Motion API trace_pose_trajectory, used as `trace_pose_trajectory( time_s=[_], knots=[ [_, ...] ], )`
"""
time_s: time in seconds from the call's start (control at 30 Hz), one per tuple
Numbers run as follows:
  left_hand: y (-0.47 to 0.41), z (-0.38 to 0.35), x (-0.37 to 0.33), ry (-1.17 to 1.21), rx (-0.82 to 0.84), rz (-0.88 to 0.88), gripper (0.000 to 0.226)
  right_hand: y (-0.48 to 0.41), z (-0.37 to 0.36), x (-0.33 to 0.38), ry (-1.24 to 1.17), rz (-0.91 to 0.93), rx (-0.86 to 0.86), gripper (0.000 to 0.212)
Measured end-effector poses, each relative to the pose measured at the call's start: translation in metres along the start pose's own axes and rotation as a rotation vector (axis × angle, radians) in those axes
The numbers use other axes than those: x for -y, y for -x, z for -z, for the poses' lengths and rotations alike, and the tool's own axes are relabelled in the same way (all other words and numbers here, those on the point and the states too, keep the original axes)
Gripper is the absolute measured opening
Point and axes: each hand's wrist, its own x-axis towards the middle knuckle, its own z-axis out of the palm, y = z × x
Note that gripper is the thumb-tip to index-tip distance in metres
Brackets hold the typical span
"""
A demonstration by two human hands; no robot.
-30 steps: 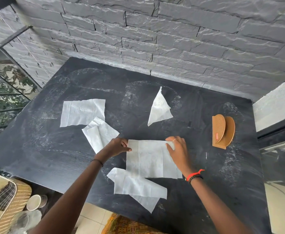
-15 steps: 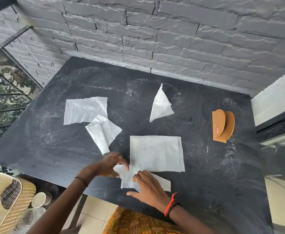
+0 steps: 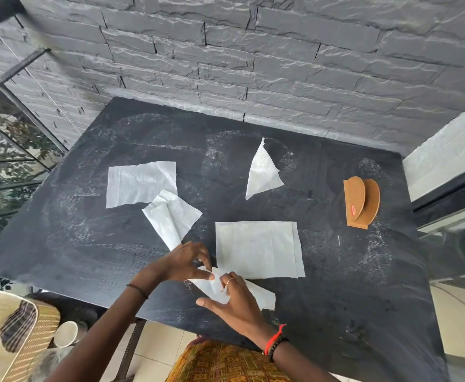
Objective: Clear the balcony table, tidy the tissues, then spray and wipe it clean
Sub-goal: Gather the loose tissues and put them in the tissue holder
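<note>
Several white tissues lie on the black table (image 3: 336, 285). A flattened tissue (image 3: 257, 249) sits at the centre front. Just below it lies a crumpled tissue (image 3: 259, 295) at the front edge. My left hand (image 3: 181, 261) pinches its left corner with thumb and fingertips. My right hand (image 3: 234, 299) rests on it with fingers spread, pressing it down. Further tissues: a flat one (image 3: 140, 183) at the left, a creased one (image 3: 170, 216) below it, a triangular one (image 3: 261, 172) at the back. An empty brown napkin holder (image 3: 361, 202) stands at the right.
A grey stone wall (image 3: 253, 64) backs the table. A woven basket (image 3: 8, 332) and a cup (image 3: 66, 333) are on the floor at lower left. A railing with plants behind it is at the left (image 3: 2, 161). Chalky smears cover the tabletop.
Both hands left the centre tissue, now lying flat, and moved down to the crumpled tissue at the front edge. My left hand has taken its corner; my right hand lies on it.
</note>
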Motion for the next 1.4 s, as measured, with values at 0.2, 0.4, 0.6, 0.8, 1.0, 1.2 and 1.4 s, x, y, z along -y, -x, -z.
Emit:
trace_pose_trajectory(
  time_s=[0.2,0.4,0.6,0.8,1.0,1.2,1.4],
  knots=[
    [-0.006,0.004,-0.006,0.284,0.023,0.084,0.023,-0.005,0.007,-0.02,-0.269,-0.112,-0.085,0.029],
    [-0.011,0.014,-0.022,0.586,0.085,0.063,0.038,-0.026,0.06,-0.021,-0.403,-0.069,-0.068,0.015],
    [-0.031,0.016,-0.046,0.652,0.011,0.025,0.042,-0.059,0.096,-0.018,-0.218,-0.072,0.017,0.025],
    [-0.037,0.022,-0.031,0.792,-0.069,0.036,0.017,-0.059,0.136,-0.044,-0.188,-0.167,0.257,0.034],
    [-0.04,0.019,-0.01,0.801,-0.058,0.097,0.007,-0.046,0.171,-0.072,-0.311,-0.251,0.266,0.036],
    [-0.045,0.008,0.003,0.966,-0.079,0.171,0.038,-0.048,0.198,-0.076,-0.534,-0.286,0.207,0.027],
    [-0.064,-0.009,-0.002,1.046,-0.194,0.286,0.014,-0.091,0.192,-0.086,-0.327,-0.255,-0.025,0.011]
  ],
)
